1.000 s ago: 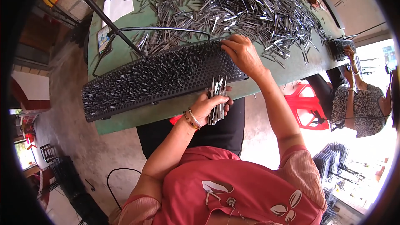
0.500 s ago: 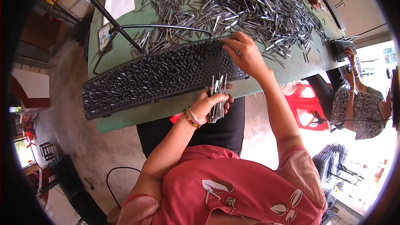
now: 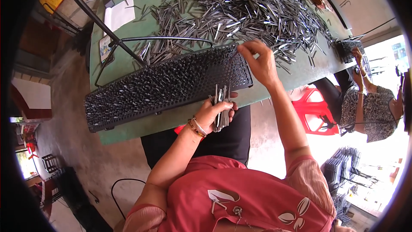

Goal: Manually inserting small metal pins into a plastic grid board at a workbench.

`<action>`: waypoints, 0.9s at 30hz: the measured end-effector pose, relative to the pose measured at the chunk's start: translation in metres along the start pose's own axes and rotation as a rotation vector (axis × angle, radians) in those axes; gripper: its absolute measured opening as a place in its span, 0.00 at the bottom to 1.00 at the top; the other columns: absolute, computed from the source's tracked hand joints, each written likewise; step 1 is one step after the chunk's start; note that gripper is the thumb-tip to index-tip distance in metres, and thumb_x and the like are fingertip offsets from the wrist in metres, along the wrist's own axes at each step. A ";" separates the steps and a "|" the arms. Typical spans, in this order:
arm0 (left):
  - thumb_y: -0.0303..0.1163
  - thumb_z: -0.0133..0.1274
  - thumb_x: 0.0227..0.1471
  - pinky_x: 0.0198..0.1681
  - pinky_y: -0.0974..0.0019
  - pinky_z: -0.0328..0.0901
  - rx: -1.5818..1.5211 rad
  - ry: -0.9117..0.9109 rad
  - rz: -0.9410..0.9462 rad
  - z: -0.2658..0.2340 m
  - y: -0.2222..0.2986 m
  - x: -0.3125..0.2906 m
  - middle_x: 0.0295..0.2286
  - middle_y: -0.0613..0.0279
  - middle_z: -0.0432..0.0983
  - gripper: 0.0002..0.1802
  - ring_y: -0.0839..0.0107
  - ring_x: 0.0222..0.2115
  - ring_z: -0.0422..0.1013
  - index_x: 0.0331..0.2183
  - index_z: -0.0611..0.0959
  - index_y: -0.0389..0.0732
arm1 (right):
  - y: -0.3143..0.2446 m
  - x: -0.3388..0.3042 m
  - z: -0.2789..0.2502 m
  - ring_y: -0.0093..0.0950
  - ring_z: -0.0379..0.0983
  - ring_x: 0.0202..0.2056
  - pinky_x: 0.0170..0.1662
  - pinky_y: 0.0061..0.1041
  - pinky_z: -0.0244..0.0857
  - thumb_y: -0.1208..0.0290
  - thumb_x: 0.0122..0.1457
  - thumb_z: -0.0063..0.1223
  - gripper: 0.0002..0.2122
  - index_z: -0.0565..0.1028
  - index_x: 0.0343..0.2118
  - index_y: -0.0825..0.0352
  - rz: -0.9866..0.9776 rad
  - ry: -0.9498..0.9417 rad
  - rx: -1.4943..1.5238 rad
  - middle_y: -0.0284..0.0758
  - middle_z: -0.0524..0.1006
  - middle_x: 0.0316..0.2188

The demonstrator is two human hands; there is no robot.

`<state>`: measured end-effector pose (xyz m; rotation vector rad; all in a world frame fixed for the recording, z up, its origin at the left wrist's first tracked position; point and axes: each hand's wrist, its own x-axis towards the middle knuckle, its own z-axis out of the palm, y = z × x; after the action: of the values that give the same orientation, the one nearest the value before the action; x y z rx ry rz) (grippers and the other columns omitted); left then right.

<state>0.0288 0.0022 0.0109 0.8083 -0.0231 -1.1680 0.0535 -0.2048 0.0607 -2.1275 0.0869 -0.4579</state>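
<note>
A long black perforated rack (image 3: 150, 96) lies tilted along the table's near edge. Small dark metal pieces stand packed in its holes from the left end to past the middle; toward the right end the holes are bare. Below the rack, my left hand (image 3: 207, 115) is closed around a bundle of thin metal strips (image 3: 221, 122), the thumb across them. At the rack's far right corner, the thumb and fingertips of my right hand (image 3: 263, 65) are pinched together. Whatever they may hold is too small to make out.
A big heap of loose metal strips (image 3: 253, 8) covers the green table (image 3: 124, 135) behind the rack. A bent black metal rod frame (image 3: 92, 15) rises at the left. To the right, a co-worker (image 3: 369, 107) works at another rack (image 3: 348, 51) beside a red stool (image 3: 311, 111).
My right hand has moved slightly right and nearer, along the rack's far edge toward its corner. My left hand still grips the bundle. The whole view has shifted a little.
</note>
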 end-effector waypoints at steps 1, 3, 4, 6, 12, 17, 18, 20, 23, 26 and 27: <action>0.28 0.51 0.48 0.29 0.71 0.69 -0.015 0.018 -0.017 0.000 0.000 0.001 0.28 0.61 0.75 0.22 0.76 0.25 0.71 0.47 0.72 0.35 | 0.000 0.006 -0.002 0.23 0.71 0.28 0.31 0.23 0.64 0.73 0.54 0.56 0.07 0.77 0.31 0.73 -0.126 0.137 -0.115 0.34 0.76 0.27; 0.28 0.51 0.48 0.29 0.72 0.69 -0.027 0.033 -0.034 -0.001 -0.002 0.003 0.28 0.60 0.75 0.22 0.76 0.25 0.71 0.47 0.72 0.34 | 0.011 0.015 -0.001 0.29 0.73 0.29 0.32 0.25 0.65 0.73 0.53 0.56 0.07 0.77 0.30 0.73 -0.131 0.171 -0.149 0.38 0.75 0.29; 0.28 0.51 0.48 0.30 0.72 0.70 -0.024 0.044 -0.035 -0.002 -0.004 0.004 0.29 0.60 0.75 0.22 0.75 0.26 0.72 0.47 0.72 0.34 | 0.017 0.018 0.001 0.31 0.73 0.29 0.33 0.26 0.65 0.74 0.53 0.57 0.07 0.77 0.29 0.73 -0.201 0.186 -0.223 0.38 0.75 0.28; 0.28 0.51 0.48 0.30 0.71 0.70 -0.019 0.055 -0.036 -0.004 -0.005 0.004 0.29 0.59 0.76 0.21 0.75 0.26 0.72 0.46 0.72 0.33 | 0.027 0.020 0.005 0.36 0.72 0.28 0.32 0.29 0.64 0.74 0.51 0.57 0.05 0.77 0.28 0.72 -0.295 0.192 -0.331 0.39 0.75 0.28; 0.28 0.50 0.49 0.34 0.68 0.71 -0.045 0.051 -0.041 -0.004 -0.004 0.001 0.30 0.57 0.76 0.19 0.71 0.29 0.73 0.45 0.73 0.33 | 0.026 0.019 0.014 0.34 0.72 0.30 0.36 0.28 0.61 0.73 0.52 0.57 0.05 0.77 0.28 0.69 -0.319 0.170 -0.368 0.35 0.75 0.29; 0.28 0.50 0.50 0.33 0.64 0.72 -0.147 0.063 -0.068 0.005 0.001 -0.003 0.30 0.54 0.76 0.17 0.68 0.29 0.74 0.43 0.73 0.35 | 0.036 0.014 0.020 0.31 0.71 0.33 0.38 0.27 0.59 0.72 0.51 0.57 0.04 0.78 0.29 0.67 -0.349 0.116 -0.409 0.32 0.75 0.30; 0.28 0.50 0.50 0.33 0.64 0.72 -0.148 0.063 -0.069 0.004 0.000 -0.001 0.30 0.54 0.76 0.17 0.68 0.29 0.74 0.43 0.73 0.35 | 0.039 0.012 0.022 0.31 0.71 0.34 0.38 0.27 0.59 0.72 0.52 0.57 0.05 0.78 0.30 0.66 -0.373 0.079 -0.463 0.32 0.75 0.30; 0.28 0.50 0.50 0.32 0.64 0.72 -0.109 0.056 -0.059 0.000 -0.001 0.000 0.29 0.55 0.76 0.16 0.69 0.28 0.74 0.43 0.73 0.36 | 0.038 0.010 0.023 0.32 0.71 0.33 0.38 0.28 0.61 0.71 0.52 0.57 0.06 0.78 0.32 0.66 -0.418 0.033 -0.508 0.33 0.75 0.31; 0.29 0.49 0.50 0.31 0.66 0.72 -0.043 0.041 -0.033 -0.003 -0.001 0.000 0.30 0.57 0.75 0.18 0.70 0.28 0.74 0.44 0.73 0.36 | 0.031 0.013 0.021 0.34 0.72 0.31 0.36 0.30 0.64 0.70 0.52 0.58 0.09 0.78 0.34 0.68 -0.355 0.049 -0.407 0.35 0.75 0.30; 0.28 0.50 0.50 0.29 0.67 0.72 -0.051 0.035 -0.008 0.001 0.003 -0.001 0.29 0.56 0.75 0.18 0.71 0.26 0.74 0.44 0.73 0.36 | 0.015 0.003 0.011 0.27 0.72 0.27 0.32 0.25 0.65 0.68 0.53 0.58 0.10 0.78 0.34 0.70 -0.172 -0.049 -0.163 0.35 0.75 0.28; 0.28 0.50 0.50 0.29 0.67 0.71 -0.039 0.031 0.018 0.002 0.004 -0.002 0.29 0.56 0.75 0.18 0.71 0.26 0.73 0.45 0.72 0.35 | 0.009 -0.002 0.008 0.23 0.71 0.27 0.31 0.22 0.65 0.67 0.53 0.59 0.11 0.78 0.34 0.70 -0.061 -0.168 -0.037 0.34 0.75 0.27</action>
<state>0.0303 0.0034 0.0157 0.7894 0.0176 -1.1353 0.0557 -0.2032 0.0494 -2.2014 -0.0661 -0.3142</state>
